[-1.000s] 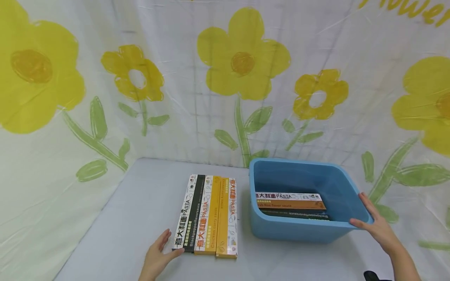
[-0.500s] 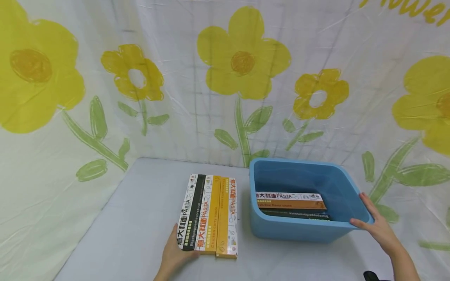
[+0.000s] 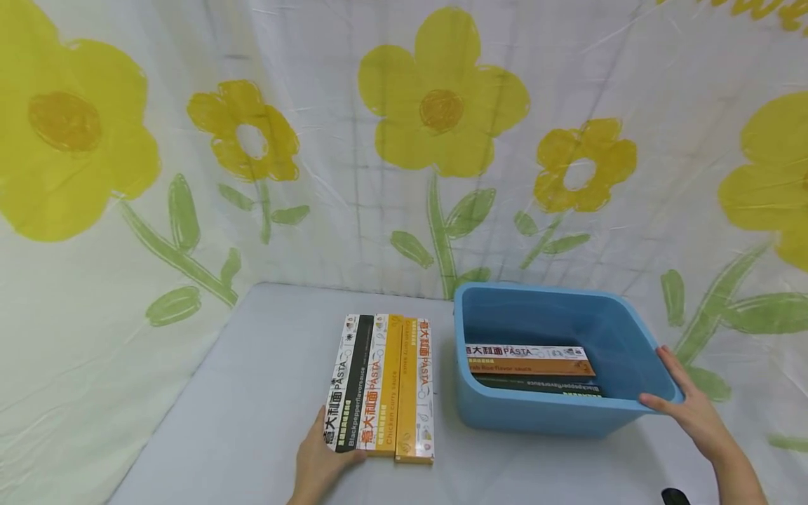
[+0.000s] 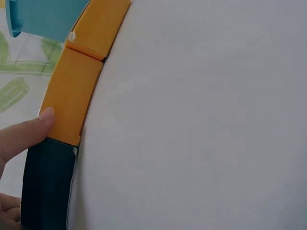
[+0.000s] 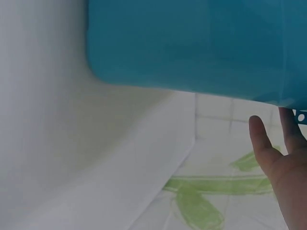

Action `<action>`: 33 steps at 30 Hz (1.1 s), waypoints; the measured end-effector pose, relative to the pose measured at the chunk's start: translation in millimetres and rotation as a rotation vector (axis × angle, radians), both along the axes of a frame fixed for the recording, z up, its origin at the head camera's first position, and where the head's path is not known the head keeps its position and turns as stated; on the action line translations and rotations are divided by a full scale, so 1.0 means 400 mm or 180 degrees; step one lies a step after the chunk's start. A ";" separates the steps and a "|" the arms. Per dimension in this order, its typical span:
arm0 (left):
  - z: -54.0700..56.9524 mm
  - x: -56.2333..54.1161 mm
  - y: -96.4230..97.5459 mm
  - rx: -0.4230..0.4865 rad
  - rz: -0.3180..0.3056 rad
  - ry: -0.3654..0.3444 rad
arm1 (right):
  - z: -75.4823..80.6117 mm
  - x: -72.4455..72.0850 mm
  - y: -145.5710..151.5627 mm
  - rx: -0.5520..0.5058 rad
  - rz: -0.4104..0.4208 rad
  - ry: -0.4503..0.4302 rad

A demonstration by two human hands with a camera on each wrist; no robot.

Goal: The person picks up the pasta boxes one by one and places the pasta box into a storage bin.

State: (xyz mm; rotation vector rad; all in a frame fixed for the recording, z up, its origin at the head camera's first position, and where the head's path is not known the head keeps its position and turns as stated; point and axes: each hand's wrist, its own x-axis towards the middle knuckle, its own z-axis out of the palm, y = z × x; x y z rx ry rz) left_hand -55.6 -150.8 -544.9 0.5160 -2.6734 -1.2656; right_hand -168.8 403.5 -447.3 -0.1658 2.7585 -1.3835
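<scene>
Three long pasta boxes lie side by side on the table: a white-and-black pasta box (image 3: 351,393), a white-and-yellow pasta box (image 3: 383,382), and a third pasta box (image 3: 416,393), turned the other way. My left hand (image 3: 317,459) is at the near left corner of the black one, fingers along its side. Its thumb (image 4: 29,136) rests across the boxes' near ends, where black meets yellow. At the near right corner of a blue plastic bin (image 3: 555,417), my right hand (image 3: 691,414) touches the rim with thumb and fingers spread.
Inside the bin lie a white-and-orange pasta box (image 3: 530,359) and a dark pasta box (image 3: 543,384). A black object (image 3: 675,496) shows at the bottom edge. Behind the table (image 3: 265,365) hangs a white curtain (image 3: 328,231) printed with yellow flowers.
My left hand has moved right, up against the black pasta box, nudging its near end toward the others. My right hand stays at the bin's rim. The head view has shifted slightly.
</scene>
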 end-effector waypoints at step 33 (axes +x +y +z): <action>0.003 0.007 -0.111 -0.0050 0.0072 -0.0304 | 0.002 0.001 -0.005 0.0043 -0.0094 -0.0048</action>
